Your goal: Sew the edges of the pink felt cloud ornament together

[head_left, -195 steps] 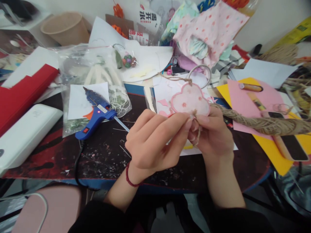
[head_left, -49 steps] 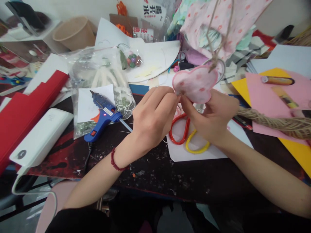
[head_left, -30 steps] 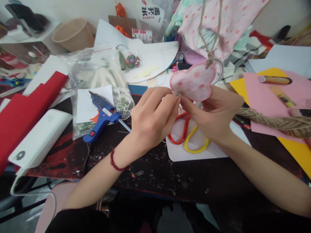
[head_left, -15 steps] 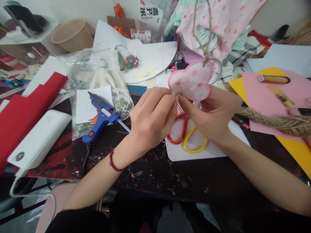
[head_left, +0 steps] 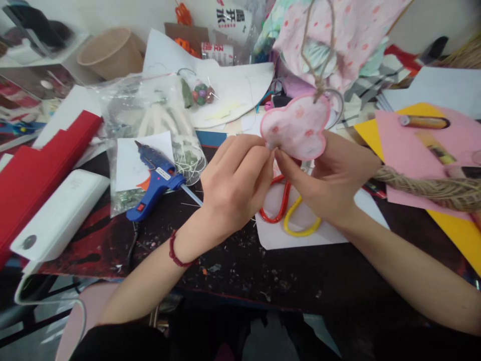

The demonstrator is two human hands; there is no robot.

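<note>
- A red card stack (head_left: 33, 165) lies at the far left edge of a cluttered craft table (head_left: 233, 271), with a white power bank (head_left: 56, 215) just below it.
- A brown paper cup (head_left: 107, 52) stands at the back, behind a clear bag (head_left: 150, 108) of pale strands.
- A blue glue gun (head_left: 156, 180), its red light showing, rests on a white slip over the bag's lower edge, nozzle pointing right.
- A small packet of coloured beads (head_left: 201, 94) lies on white paper (head_left: 233, 87) further back.
- A white wrapper (head_left: 233, 22) at the top carries black Chinese characters; the full wording cannot be made out.
- The left hand (head_left: 235, 183), a red cord bracelet (head_left: 176, 250) on its wrist, pinches thumb and forefinger shut at the lower left edge of a pink pendant (head_left: 295, 128).
- The right hand (head_left: 330, 175) meets it there, fingertips closed on the same edge and fingers cupped behind the pendant, held above the table.
- A twine loop (head_left: 317, 47) rises from the pendant's top.
- Red-and-yellow scissors (head_left: 289, 215) lie on white paper beneath the hands.
- Spotted pink cloth (head_left: 353, 35) is heaped behind.
- A twine hank (head_left: 432, 188) crosses pink card (head_left: 417, 140) and yellow card (head_left: 454, 235) at right.
</note>
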